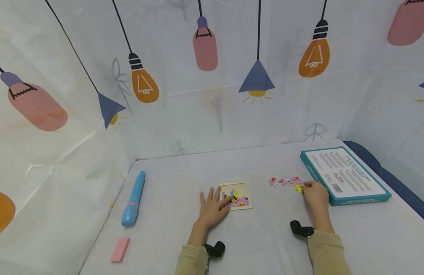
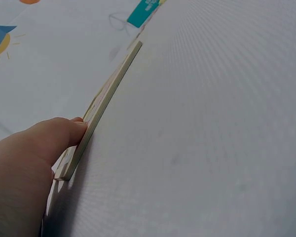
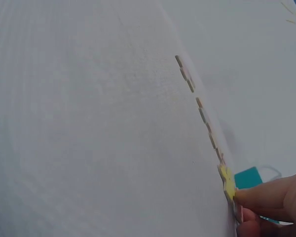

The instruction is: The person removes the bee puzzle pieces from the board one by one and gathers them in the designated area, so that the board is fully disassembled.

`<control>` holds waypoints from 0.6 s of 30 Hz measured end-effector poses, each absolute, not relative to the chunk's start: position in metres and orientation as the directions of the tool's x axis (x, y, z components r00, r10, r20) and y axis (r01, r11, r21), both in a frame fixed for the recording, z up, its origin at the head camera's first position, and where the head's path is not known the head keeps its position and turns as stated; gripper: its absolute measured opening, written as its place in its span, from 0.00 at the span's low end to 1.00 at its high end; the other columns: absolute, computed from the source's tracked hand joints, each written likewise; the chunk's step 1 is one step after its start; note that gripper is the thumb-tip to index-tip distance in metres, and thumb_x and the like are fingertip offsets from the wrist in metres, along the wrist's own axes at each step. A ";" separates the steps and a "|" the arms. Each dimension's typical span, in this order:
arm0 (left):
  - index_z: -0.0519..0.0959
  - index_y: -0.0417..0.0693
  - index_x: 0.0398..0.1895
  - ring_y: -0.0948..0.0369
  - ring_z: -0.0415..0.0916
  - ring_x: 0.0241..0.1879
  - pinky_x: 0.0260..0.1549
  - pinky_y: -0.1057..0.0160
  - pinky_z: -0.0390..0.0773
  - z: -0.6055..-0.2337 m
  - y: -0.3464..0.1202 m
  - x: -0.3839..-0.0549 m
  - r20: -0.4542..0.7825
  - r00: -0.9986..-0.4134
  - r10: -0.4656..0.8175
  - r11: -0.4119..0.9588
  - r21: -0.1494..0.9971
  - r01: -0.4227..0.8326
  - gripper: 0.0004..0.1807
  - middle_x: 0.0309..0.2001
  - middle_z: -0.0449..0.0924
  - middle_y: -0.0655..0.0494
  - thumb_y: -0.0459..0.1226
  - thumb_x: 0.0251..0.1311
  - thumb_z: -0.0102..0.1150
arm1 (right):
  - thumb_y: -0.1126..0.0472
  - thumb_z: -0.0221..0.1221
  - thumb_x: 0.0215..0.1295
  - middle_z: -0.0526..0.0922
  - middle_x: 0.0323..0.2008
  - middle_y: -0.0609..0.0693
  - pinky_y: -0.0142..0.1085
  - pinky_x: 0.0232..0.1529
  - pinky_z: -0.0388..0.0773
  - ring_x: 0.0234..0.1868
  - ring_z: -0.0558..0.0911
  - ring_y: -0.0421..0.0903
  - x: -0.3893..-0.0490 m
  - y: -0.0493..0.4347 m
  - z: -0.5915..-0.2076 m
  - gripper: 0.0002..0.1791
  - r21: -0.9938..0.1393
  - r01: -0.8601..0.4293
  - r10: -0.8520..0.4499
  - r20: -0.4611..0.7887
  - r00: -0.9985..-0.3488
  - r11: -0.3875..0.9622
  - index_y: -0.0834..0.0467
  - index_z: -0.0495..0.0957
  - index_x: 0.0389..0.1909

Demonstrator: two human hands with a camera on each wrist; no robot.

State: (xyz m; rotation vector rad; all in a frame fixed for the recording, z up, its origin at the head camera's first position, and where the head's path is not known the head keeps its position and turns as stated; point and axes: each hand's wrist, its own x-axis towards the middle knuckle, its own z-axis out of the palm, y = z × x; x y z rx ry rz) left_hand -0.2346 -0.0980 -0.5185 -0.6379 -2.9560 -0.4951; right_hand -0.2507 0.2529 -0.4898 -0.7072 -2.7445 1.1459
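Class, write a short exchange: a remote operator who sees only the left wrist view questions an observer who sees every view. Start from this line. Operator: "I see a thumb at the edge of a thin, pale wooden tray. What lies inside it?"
Observer: Small jigsaw pieces printed in pink, yellow and black lie in the pale wooden tray.
Operator: Where is the right hand?
Observer: Its fingertips are at the right end of a row of loose, mostly pink puzzle pieces.
Operator: What lies toward the left edge of the white-covered table?
Observer: A light-blue, microphone-shaped object, with a pink rectangular block nearer the person.
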 end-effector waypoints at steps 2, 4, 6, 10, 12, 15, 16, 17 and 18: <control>0.69 0.71 0.61 0.44 0.44 0.70 0.61 0.33 0.36 -0.518 -0.098 -0.234 0.142 -0.910 0.389 0.860 0.298 0.414 0.23 0.71 0.51 0.48 0.55 0.64 0.42 | 0.63 0.49 0.67 0.76 0.43 0.69 0.52 0.44 0.70 0.43 0.72 0.61 -0.251 0.252 -0.490 0.17 -0.681 0.377 0.445 -0.084 -0.892 0.627 0.73 0.74 0.48; 0.69 0.71 0.61 0.44 0.44 0.70 0.61 0.33 0.36 -0.517 -0.097 -0.234 0.144 -0.910 0.389 0.860 0.298 0.415 0.22 0.71 0.52 0.48 0.54 0.63 0.42 | 0.63 0.49 0.67 0.76 0.43 0.69 0.53 0.45 0.69 0.43 0.72 0.61 -0.251 0.251 -0.490 0.17 -0.684 0.374 0.448 -0.076 -0.891 0.626 0.73 0.73 0.49; 0.69 0.72 0.61 0.44 0.44 0.70 0.61 0.33 0.36 -0.517 -0.097 -0.234 0.146 -0.909 0.390 0.862 0.290 0.416 0.22 0.71 0.52 0.48 0.54 0.63 0.42 | 0.63 0.49 0.67 0.75 0.43 0.68 0.51 0.42 0.70 0.42 0.72 0.61 -0.252 0.248 -0.490 0.18 -0.700 0.363 0.449 -0.067 -0.891 0.615 0.71 0.72 0.51; 0.69 0.72 0.61 0.44 0.44 0.70 0.60 0.33 0.37 -0.518 -0.098 -0.234 0.151 -0.908 0.392 0.865 0.276 0.419 0.23 0.71 0.52 0.48 0.55 0.63 0.42 | 0.60 0.49 0.67 0.74 0.43 0.64 0.38 0.36 0.71 0.41 0.71 0.56 -0.253 0.233 -0.488 0.19 -0.779 0.304 0.422 -0.057 -0.905 0.547 0.66 0.71 0.55; 0.69 0.71 0.62 0.44 0.45 0.70 0.60 0.33 0.38 -0.518 -0.098 -0.233 0.153 -0.907 0.393 0.865 0.274 0.421 0.23 0.70 0.53 0.48 0.55 0.63 0.42 | 0.60 0.50 0.67 0.74 0.43 0.62 0.32 0.32 0.70 0.40 0.72 0.53 -0.253 0.222 -0.484 0.19 -0.823 0.255 0.387 -0.047 -0.921 0.508 0.64 0.71 0.56; 0.69 0.70 0.62 0.44 0.46 0.69 0.60 0.33 0.39 -0.518 -0.098 -0.233 0.160 -0.905 0.394 0.864 0.271 0.424 0.23 0.70 0.54 0.48 0.55 0.63 0.43 | 0.60 0.52 0.66 0.75 0.44 0.61 0.27 0.29 0.72 0.39 0.74 0.51 -0.253 0.202 -0.477 0.19 -0.881 0.178 0.319 -0.033 -0.947 0.438 0.64 0.71 0.55; 0.68 0.70 0.62 0.44 0.46 0.69 0.60 0.33 0.38 -0.518 -0.098 -0.233 0.160 -0.906 0.391 0.866 0.268 0.422 0.24 0.70 0.54 0.48 0.55 0.62 0.43 | 0.60 0.53 0.66 0.75 0.44 0.61 0.26 0.29 0.72 0.39 0.74 0.50 -0.254 0.195 -0.476 0.19 -0.896 0.162 0.292 -0.038 -0.956 0.414 0.63 0.71 0.55; 0.68 0.68 0.63 0.44 0.47 0.69 0.60 0.33 0.39 -0.519 -0.098 -0.234 0.164 -0.906 0.390 0.867 0.266 0.421 0.25 0.70 0.54 0.48 0.55 0.62 0.43 | 0.60 0.53 0.66 0.75 0.44 0.60 0.26 0.30 0.73 0.38 0.74 0.50 -0.255 0.188 -0.475 0.19 -0.909 0.148 0.267 -0.042 -0.963 0.390 0.63 0.71 0.55; 0.67 0.67 0.64 0.44 0.47 0.69 0.60 0.33 0.39 -0.519 -0.098 -0.234 0.165 -0.907 0.387 0.869 0.265 0.419 0.26 0.70 0.55 0.48 0.55 0.62 0.44 | 0.59 0.53 0.65 0.75 0.45 0.60 0.26 0.31 0.73 0.39 0.74 0.49 -0.257 0.181 -0.475 0.19 -0.920 0.141 0.244 -0.051 -0.968 0.365 0.63 0.71 0.55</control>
